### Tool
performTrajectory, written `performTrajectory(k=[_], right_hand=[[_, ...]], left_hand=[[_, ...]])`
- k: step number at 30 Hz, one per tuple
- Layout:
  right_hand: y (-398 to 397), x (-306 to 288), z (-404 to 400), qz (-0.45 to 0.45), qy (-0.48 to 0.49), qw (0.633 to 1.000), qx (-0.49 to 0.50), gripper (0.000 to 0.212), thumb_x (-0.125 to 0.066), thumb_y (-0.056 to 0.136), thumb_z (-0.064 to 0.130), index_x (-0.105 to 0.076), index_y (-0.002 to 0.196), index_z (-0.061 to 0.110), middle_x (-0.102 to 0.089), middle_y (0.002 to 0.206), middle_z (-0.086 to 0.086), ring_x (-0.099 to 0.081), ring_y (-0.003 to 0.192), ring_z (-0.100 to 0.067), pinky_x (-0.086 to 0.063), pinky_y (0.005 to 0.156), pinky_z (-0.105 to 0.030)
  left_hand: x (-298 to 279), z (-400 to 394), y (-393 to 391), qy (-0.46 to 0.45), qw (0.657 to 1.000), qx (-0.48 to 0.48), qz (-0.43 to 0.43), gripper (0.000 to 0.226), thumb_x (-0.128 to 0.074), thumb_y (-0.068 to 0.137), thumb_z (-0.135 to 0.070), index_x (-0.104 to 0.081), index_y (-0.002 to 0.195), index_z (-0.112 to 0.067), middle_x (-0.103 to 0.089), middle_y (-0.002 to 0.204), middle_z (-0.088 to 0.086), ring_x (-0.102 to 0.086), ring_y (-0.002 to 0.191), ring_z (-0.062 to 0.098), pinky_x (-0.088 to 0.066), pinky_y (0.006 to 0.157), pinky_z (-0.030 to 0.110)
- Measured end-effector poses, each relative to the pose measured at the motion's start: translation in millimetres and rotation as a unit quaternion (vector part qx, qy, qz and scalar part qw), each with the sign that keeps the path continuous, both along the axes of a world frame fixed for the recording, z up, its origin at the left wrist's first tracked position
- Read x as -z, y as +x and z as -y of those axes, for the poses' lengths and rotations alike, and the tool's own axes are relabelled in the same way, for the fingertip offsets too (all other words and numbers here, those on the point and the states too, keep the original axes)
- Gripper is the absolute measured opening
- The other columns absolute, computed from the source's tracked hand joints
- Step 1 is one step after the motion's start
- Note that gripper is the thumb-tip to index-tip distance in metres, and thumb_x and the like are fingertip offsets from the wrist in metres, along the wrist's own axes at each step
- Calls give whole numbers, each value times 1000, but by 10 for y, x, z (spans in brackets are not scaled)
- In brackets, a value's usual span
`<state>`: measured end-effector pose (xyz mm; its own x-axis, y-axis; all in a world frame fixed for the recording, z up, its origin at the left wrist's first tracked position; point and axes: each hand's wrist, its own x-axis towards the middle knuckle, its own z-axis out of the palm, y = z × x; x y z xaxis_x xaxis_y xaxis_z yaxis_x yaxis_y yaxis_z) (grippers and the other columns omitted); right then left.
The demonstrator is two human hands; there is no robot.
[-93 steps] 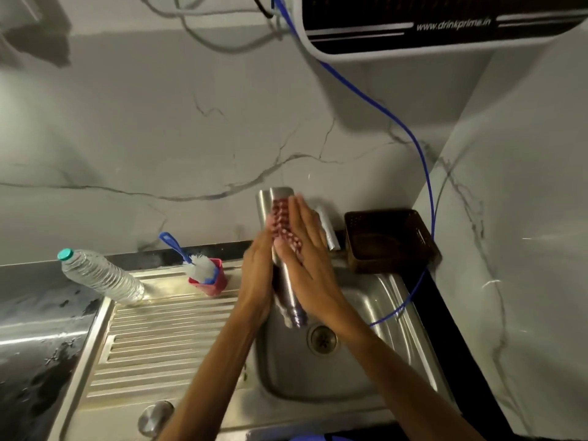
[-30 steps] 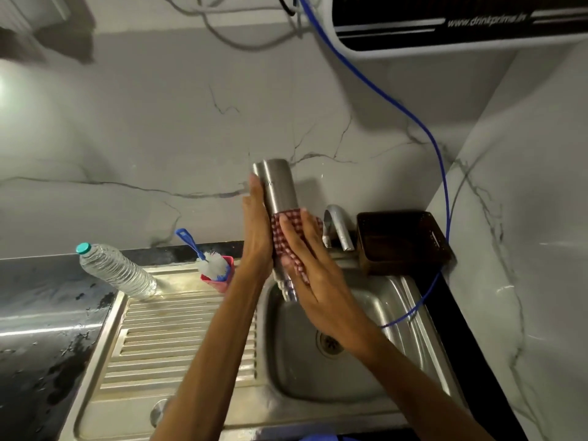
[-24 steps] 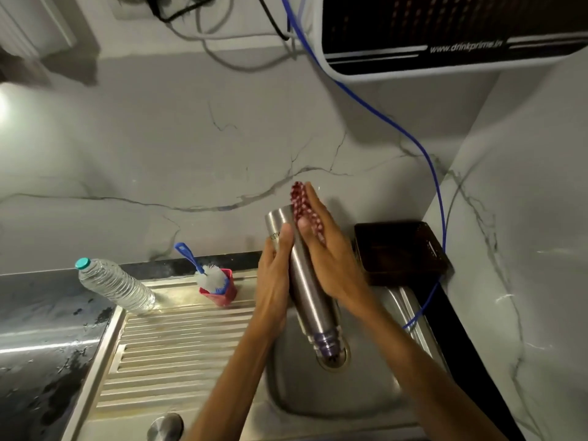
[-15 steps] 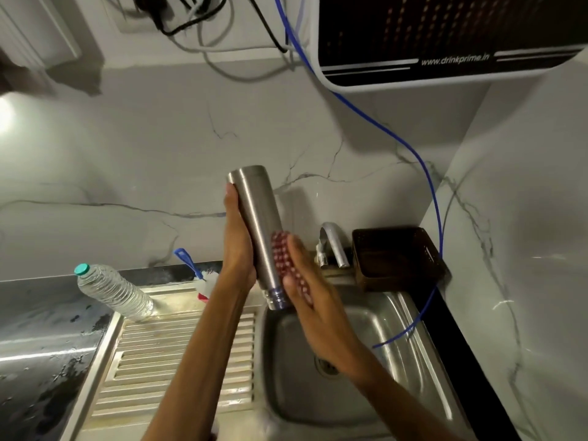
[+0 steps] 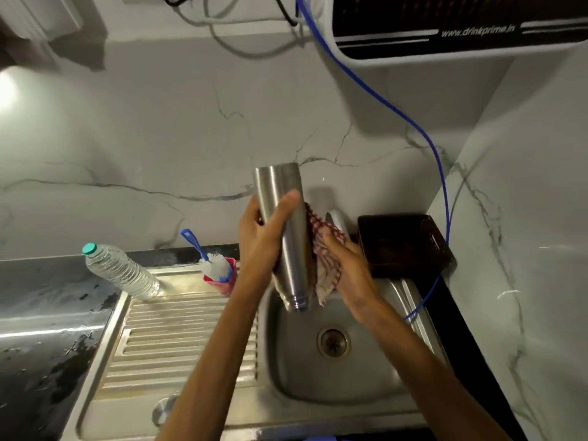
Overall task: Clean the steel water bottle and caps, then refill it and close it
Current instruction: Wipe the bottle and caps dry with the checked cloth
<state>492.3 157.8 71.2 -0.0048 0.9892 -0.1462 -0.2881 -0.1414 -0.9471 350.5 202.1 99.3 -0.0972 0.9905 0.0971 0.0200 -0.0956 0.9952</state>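
The steel water bottle hangs upside down over the sink basin, its open mouth pointing down and its base up. My left hand grips its body, thumb across the front. My right hand holds a red-and-white checked cloth against the bottle's right side. A round steel cap lies at the front edge of the drainboard, partly behind my left forearm.
The tap stands behind the cloth. A dark basket sits in the right corner, a blue hose running past it. On the drainboard: a red cup with a brush and a plastic bottle. A water purifier hangs above.
The bottle stays mouth-down while the cloth slides up and down it. Since half a second ago my left thumb has wrapped over the front and the cloth has moved behind the bottle's right side.
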Motion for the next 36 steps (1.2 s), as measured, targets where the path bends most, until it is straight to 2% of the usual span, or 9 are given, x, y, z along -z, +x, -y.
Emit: performTrajectory(k=[3, 8, 13, 17, 21, 26, 31, 34, 36], right_hand=[[-126, 106, 259, 15, 55, 997, 48, 34, -53, 105, 29, -63, 135, 17, -73, 125, -2, -68, 117, -15, -55, 94, -26], [-368, 330, 394, 328, 216, 919, 23, 56, -44, 107, 46, -26, 160, 41, -23, 167, 14, -27, 152, -6, -36, 119, -35], [-215, 209, 236, 7, -8, 1000, 26, 38, -53, 98, 59, -67, 125, 36, -73, 123, -7, -72, 110, -25, -57, 97, -55], [-65, 330, 225, -90, -205, 974, -34, 75, -61, 84, 78, -68, 132, 20, -71, 125, -16, -65, 121, -36, -47, 108, -55], [39, 480, 262, -206, -276, 938, 24, 82, -57, 86, 70, -66, 132, 3, -73, 109, -23, -71, 99, -37, -57, 92, -48], [6, 476, 282, -217, -216, 948, 86, 55, -56, 94, 57, -75, 121, 14, -74, 117, -17, -69, 112, -36, -50, 105, -50], [-182, 511, 263, -196, -215, 953, 86, 51, -43, 104, 49, -67, 125, 9, -78, 98, -11, -74, 82, -24, -54, 71, -35], [-152, 707, 400, -113, -164, 977, 82, 15, -57, 103, 22, -61, 113, 12, -72, 90, -2, -72, 67, -5, -57, 57, -20], [-135, 753, 441, -61, -148, 981, 106, 32, -64, 96, 38, -64, 115, 11, -71, 98, -8, -73, 74, -10, -58, 60, -23]], left_hand=[[78, -223, -77, -39, 994, -89, 43, 37, -71, 93, -57, -62, 113, -27, -74, 104, 5, -76, 82, 15, -67, 79, 42], [238, -106, 64, -137, 982, -29, 128, 73, -64, 85, -75, -46, 127, -18, -65, 114, 18, -69, 84, 23, -64, 76, 42], [119, -89, 57, -76, 985, 32, 152, 104, -72, 65, -82, -50, 136, -10, -65, 121, 31, -70, 83, 27, -63, 70, 39], [-92, -131, 52, -14, 985, 61, 160, 128, -89, 49, -80, -47, 143, -4, -69, 117, 26, -73, 83, 27, -62, 68, 37], [-46, -78, 22, 14, 985, 44, 167, 90, -88, 62, -53, -47, 135, -20, -75, 113, 4, -76, 97, 24, -64, 84, 48], [90, 186, -210, 64, 995, 63, 52, 88, -90, 67, -46, -50, 140, -17, -73, 121, -5, -73, 114, 19, -63, 95, 42], [286, 511, -133, 194, 967, 112, -125, 79, -94, 64, -40, -56, 131, -24, -69, 119, -10, -70, 110, 8, -59, 91, 26], [355, 691, 24, 207, 954, 151, -153, 80, -92, 67, -43, -51, 134, -29, -64, 123, -24, -69, 113, 11, -56, 93, 23], [394, 756, 36, 186, 965, 141, -119, 78, -90, 69, -50, -53, 133, -27, -65, 123, -23, -69, 113, 11, -55, 94, 21]])
